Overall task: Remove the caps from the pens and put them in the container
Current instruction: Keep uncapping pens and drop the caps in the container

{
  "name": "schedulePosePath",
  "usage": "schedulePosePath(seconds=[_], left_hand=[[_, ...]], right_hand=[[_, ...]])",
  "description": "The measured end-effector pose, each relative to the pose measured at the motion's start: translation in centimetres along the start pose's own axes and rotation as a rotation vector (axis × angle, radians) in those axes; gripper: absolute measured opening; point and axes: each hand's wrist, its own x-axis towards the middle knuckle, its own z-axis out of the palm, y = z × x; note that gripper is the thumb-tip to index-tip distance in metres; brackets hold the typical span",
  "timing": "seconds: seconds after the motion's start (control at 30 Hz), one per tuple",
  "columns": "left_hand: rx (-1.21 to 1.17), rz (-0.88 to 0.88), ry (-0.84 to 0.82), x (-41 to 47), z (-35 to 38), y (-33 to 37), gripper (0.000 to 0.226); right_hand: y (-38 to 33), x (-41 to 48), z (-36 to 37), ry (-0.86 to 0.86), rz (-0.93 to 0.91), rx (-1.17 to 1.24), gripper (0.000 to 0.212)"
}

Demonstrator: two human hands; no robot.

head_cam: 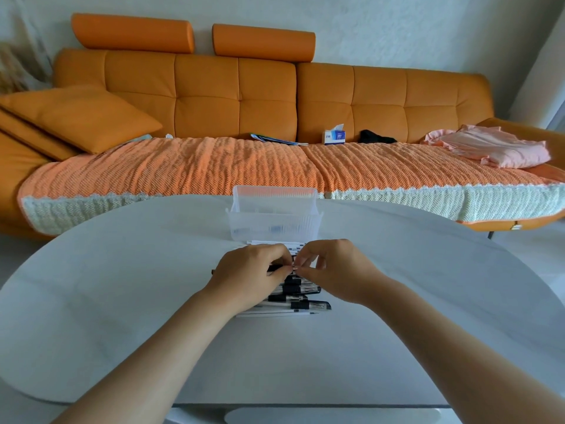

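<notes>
Left grip [253, 272] is curled round the barrel of one black plastic pen [278, 268]. Right grip [337, 266] pinches that pen's cap end between thumb and fingertips. Both sit low, just over the heap of black-and-white capped pens [301, 302] on the white oval desk [122, 301]. My fingers hide the joint, so I can't tell if the cap has parted yet. The translucent ribbed plastic container [273, 215] stands just behind the heap, towards the desk's far edge. Something faint shows inside it, but I can't tell what. Risks as I see them:

1. The cap is small and held at the fingertips only. If it releases with a snap, the pull overshoots and the cap could flick out of the pinch, onto the floor or the orange sofa [214, 96] beyond.
2. The heel of my left hand is on or very near the heap. Any brace or jerk could set the round barrels rolling, and the front ones have open desk to run across.
3. The drop means reaching forward over the heap. The container looks light and tall for its base, so a knuckle on the rim could tip it or shove it towards the far edge.
4. A bared tip swung across the desk could leave ink.
5. An uncapped pen laid back among the capped ones would mean re-sorting.

Mitigation: twist rather than yank, lift clear of the heap first, and drop from above the rim.
</notes>
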Motion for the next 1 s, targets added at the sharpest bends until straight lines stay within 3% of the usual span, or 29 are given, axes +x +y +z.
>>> schedulePosePath(seconds=[0.33, 0.63, 0.77, 0.87, 1.0], left_hand=[[-0.037, 0.038, 0.07, 0.6, 1.2, 1.6, 0.003], [0.029, 0.201, 0.19, 1.1, 1.9, 2.5, 0.008], [0.02, 0.174, 0.064, 1.1, 2.2, 2.6, 0.003], [-0.008, 0.107, -0.034, 1.1, 2.4, 2.7, 0.01], [-0.03, 0.048, -0.057, 1.3, 2.2, 2.4, 0.01]], right_hand=[[0.7, -1.3, -0.8, 0.04, -0.017, -0.131, 0.006], [1.3, -1.9, -1.9, -0.056, 0.147, 0.12, 0.022], [1.9, -2.4, -2.0, -0.042, 0.167, 0.067, 0.012], [2.2, -2.9, -2.2, -0.031, 0.083, -0.08, 0.01], [2.3, -3.3, -2.9, -0.017, 0.047, -0.165, 0.006]])
